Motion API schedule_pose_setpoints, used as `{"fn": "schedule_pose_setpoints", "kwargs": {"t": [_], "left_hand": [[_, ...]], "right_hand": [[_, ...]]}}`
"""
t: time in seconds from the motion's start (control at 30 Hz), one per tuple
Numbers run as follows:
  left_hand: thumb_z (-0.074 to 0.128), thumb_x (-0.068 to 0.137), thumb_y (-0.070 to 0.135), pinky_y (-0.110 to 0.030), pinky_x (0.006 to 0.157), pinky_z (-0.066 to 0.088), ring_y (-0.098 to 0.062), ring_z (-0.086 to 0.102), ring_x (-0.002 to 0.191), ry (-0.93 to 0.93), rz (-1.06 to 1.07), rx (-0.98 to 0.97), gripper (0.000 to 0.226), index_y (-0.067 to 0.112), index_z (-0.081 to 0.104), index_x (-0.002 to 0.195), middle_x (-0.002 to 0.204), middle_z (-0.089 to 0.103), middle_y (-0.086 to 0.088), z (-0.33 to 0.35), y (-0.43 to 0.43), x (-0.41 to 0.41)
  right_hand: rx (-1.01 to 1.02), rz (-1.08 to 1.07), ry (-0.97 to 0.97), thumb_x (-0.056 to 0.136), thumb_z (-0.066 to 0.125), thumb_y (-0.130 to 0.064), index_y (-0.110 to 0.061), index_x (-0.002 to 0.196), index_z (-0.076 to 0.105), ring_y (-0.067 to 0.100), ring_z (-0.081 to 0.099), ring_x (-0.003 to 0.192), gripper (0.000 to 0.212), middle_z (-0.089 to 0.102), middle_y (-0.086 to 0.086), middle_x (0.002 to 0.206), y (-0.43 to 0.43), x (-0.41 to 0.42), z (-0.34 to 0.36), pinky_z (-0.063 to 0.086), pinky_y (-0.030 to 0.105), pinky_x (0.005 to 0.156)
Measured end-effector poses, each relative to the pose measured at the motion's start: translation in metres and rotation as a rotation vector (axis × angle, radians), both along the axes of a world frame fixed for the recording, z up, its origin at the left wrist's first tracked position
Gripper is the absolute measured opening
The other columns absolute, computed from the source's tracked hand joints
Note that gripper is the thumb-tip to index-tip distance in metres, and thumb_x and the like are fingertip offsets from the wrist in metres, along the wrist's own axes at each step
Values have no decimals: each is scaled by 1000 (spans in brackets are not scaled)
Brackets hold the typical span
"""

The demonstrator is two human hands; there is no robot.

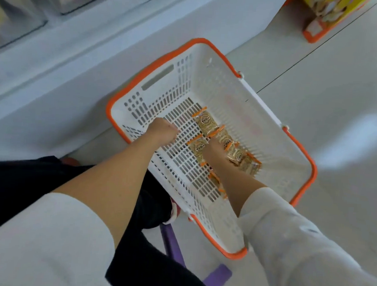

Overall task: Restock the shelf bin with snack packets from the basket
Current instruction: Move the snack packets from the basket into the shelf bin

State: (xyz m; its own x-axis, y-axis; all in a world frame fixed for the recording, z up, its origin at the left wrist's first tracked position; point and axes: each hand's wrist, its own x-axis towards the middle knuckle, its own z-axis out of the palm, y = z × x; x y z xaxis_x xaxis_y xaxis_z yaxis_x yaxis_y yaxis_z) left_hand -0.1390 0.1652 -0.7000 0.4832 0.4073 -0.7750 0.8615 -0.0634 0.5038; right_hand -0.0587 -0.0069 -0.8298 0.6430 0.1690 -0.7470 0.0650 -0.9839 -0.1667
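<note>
A white basket with an orange rim (212, 48) stands on the floor below me. Several gold snack packets with orange ends (206, 122) lie on its slotted bottom, towards the right side. My left hand (162, 131) is inside the basket over the bare slotted bottom, left of the packets; its fingers are curled under and nothing shows in it. My right hand (213, 151) is down among the packets, and its fingers close on a bunch of them (237, 155) that sits tilted beside it. The fingertips are hidden. The shelf bin is a blurred clear box (17, 18) at the top left.
A white shelf base (83, 56) runs along the left, next to the basket. A second orange-rimmed basket with a yellow box (325, 21) stands at the top right. A purple stool leg (173, 245) and my dark trousers are beneath me. Pale floor lies to the right.
</note>
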Motion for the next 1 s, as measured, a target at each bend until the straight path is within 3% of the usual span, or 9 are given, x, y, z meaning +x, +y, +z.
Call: {"fn": "schedule_pose_setpoints", "kwargs": {"t": [0.07,0.17,0.2,0.27,0.37,0.43,0.5,0.6,1.0], "left_hand": [[55,95,9,-35,81,58,-25,67,85,9,39,-24,18,1,70,101,94,71,-15,-6,2,-1],[57,93,10,-36,82,58,-26,69,90,2,86,-56,21,1,68,108,96,72,-15,-10,6,1],[57,92,9,-36,83,58,-26,69,89,-2,99,-59,21,0,68,107,96,72,-15,-11,7,1],[56,90,6,-37,81,57,-28,67,83,-13,98,-68,17,-1,69,98,92,71,-16,-10,9,2],[52,88,5,-36,68,52,-24,56,73,-43,85,-35,12,6,64,85,81,62,-15,0,13,2],[50,89,6,-34,64,47,-22,54,73,-56,98,14,12,9,61,84,83,59,-13,10,15,3],[46,91,7,-30,63,42,-24,53,76,-65,102,74,13,10,57,86,86,54,-11,26,17,5],[44,98,29,-31,61,47,-28,58,80,-123,121,131,39,-3,59,114,103,63,-19,57,18,8],[73,85,21,-42,90,54,-23,67,93,-683,217,380,23,1,72,96,100,71,-15,264,84,-5]], "right_hand": [[-74,86,-11,94,56,-23,-5,104,55,22,57,74,21,55,4,82,4,-7,-8,50,35,62],[-158,231,-98,94,58,-20,-6,135,46,32,47,125,46,54,13,128,6,-16,-20,39,44,105],[-155,224,-103,93,58,-16,-5,144,36,33,45,126,56,50,15,135,8,-18,-23,39,44,105],[-68,138,-76,92,56,-8,-7,148,23,28,58,92,65,60,14,115,17,-19,-22,50,37,72],[93,-51,48,88,61,-13,-11,113,47,13,41,57,28,47,1,73,37,-14,-4,32,24,44],[284,-228,143,85,68,-13,-6,89,56,13,48,58,14,53,2,71,48,-7,19,42,21,46],[545,-433,303,83,72,-6,1,100,64,21,66,75,20,69,14,92,58,-1,49,59,32,70],[840,-438,413,86,65,2,3,121,58,31,68,92,36,67,21,110,73,9,115,56,42,85],[1227,-110,330,91,63,-25,-7,104,62,20,63,76,22,65,10,89,125,26,371,54,31,71]]}}
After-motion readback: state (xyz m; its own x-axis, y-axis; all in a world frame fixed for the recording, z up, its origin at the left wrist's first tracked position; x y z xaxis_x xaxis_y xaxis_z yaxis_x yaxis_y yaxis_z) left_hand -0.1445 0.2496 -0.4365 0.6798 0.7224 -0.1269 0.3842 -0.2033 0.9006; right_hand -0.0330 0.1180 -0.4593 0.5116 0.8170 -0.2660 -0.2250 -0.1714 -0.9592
